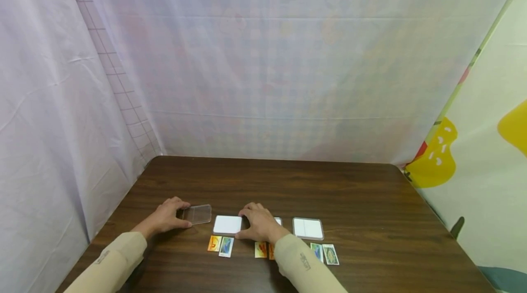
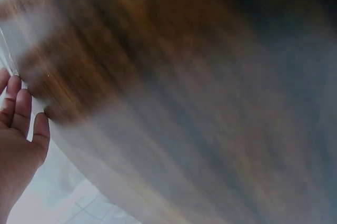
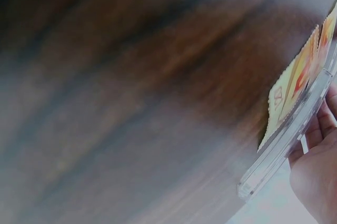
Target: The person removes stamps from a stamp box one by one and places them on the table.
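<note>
My left hand (image 1: 169,218) pinches a clear plastic lid (image 1: 198,214) lying flat on the dark wooden table (image 1: 288,183), fingers on its far edge and thumb on its near edge. In the left wrist view only the palm and fingers (image 2: 18,129) show against blur. My right hand (image 1: 259,225) lies over a clear case whose corner (image 1: 278,221) peeks out, right beside a white-filled case (image 1: 227,224). In the right wrist view, the fingers (image 3: 316,145) grip the clear case's edge (image 3: 281,147), with orange-yellow cards (image 3: 297,84) close against it.
Another clear case with white cards (image 1: 308,228) lies right of my right hand. Small picture cards lie in pairs along the near edge: (image 1: 214,243), (image 1: 226,246), (image 1: 260,249), (image 1: 317,252), (image 1: 330,254). Pale curtains wall the table's back and left; a patterned sheet (image 1: 486,160) hangs on the right.
</note>
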Demonstrator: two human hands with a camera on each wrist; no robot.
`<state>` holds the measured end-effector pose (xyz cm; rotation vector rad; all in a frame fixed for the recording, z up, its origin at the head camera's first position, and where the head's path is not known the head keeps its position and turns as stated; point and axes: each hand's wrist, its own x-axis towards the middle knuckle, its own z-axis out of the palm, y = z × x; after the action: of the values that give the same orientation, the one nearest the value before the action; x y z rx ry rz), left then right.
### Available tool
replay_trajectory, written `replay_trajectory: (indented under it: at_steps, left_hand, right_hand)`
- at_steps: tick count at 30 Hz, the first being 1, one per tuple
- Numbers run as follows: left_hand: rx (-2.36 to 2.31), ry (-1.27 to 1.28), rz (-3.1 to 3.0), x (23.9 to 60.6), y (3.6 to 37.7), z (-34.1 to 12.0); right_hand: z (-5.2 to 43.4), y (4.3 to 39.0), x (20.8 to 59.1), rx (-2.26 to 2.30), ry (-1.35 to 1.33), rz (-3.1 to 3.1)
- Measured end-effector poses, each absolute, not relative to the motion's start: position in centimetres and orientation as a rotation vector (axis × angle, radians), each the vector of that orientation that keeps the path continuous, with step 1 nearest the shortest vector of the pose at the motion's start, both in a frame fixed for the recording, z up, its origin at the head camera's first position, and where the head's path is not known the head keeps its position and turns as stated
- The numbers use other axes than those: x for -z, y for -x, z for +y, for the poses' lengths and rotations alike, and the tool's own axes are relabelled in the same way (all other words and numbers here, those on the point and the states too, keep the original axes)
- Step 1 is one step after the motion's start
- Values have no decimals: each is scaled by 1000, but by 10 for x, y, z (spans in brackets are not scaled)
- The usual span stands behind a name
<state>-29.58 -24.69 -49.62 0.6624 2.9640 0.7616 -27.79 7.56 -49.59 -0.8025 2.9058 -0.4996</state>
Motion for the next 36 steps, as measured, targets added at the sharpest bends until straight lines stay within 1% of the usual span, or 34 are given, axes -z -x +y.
replay_trajectory:
  at_steps: [21,30,36]
  left_hand:
    - [-841,-683,2981,487,300,-241]
    - [-879,-832,3004,480,298,-231]
    - [-883,-882,2984,478,298,-225]
  right_hand:
    - [73,284,497,488,795,2903]
    - [73,282,490,588,751,2856]
    - [76,286,483,692,735,2810]
